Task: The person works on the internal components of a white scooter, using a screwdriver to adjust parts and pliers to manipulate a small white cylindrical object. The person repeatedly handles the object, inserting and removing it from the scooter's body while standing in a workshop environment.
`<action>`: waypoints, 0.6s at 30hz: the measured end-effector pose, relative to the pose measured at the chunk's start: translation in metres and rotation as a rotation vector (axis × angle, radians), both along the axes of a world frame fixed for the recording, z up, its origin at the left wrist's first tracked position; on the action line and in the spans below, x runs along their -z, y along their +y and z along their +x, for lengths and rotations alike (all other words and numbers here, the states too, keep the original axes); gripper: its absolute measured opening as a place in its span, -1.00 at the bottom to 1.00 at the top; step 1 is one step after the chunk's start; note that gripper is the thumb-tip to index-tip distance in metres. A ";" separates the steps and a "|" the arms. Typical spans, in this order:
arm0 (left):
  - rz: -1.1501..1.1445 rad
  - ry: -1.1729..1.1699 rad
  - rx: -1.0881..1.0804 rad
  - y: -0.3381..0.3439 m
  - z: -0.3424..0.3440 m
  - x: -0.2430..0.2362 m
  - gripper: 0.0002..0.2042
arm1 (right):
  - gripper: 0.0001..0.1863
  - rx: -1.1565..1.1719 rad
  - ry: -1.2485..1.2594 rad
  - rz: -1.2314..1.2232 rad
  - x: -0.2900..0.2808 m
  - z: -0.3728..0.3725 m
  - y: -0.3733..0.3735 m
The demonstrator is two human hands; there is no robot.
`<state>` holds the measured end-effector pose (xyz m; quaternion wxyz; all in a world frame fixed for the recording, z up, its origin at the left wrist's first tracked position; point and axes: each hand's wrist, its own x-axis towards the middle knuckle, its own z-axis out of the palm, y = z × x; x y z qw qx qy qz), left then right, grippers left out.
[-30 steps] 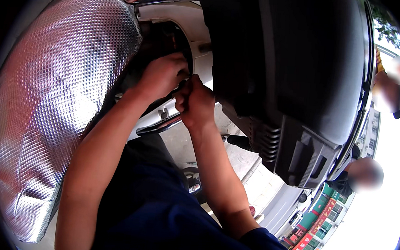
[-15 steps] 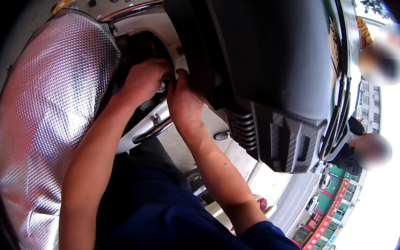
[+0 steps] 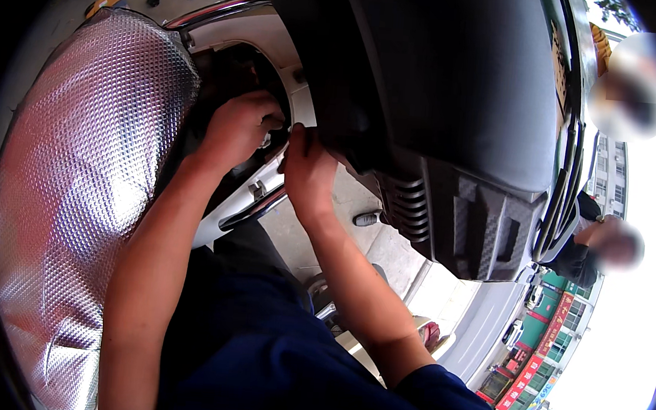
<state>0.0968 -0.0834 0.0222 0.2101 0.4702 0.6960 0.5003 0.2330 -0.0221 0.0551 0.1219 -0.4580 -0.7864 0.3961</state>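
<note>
One curved white panel [image 3: 274, 37] runs lengthwise away past my left hand [image 3: 240, 129] and separate right hand [image 3: 310, 171]; grips I can't tell.

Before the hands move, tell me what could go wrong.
The left hand is at the dark opening, so its knuckles might scrape the pale rim. The right hand is close beside the black box and could bump it. The silver cover lies alongside the left arm, which might drag it.
</note>
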 end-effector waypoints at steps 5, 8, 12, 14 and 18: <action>-0.062 0.126 -0.010 -0.001 0.003 -0.004 -0.92 | -0.84 -0.293 -0.097 0.853 0.004 -0.002 0.005; -0.073 0.151 -0.005 -0.001 0.001 -0.007 -0.91 | -0.85 -0.282 -0.134 0.763 0.001 -0.002 0.006; -0.089 0.094 -0.091 -0.002 0.007 -0.010 -0.92 | -0.82 -0.008 0.167 -0.009 -0.007 -0.006 0.003; -0.061 0.054 -0.133 -0.005 0.007 -0.003 -0.92 | -0.78 0.191 0.329 -0.450 -0.017 -0.009 -0.002; -0.032 -0.173 -0.217 -0.010 0.017 -0.003 -0.90 | -0.69 0.076 0.294 -0.198 0.008 -0.011 0.015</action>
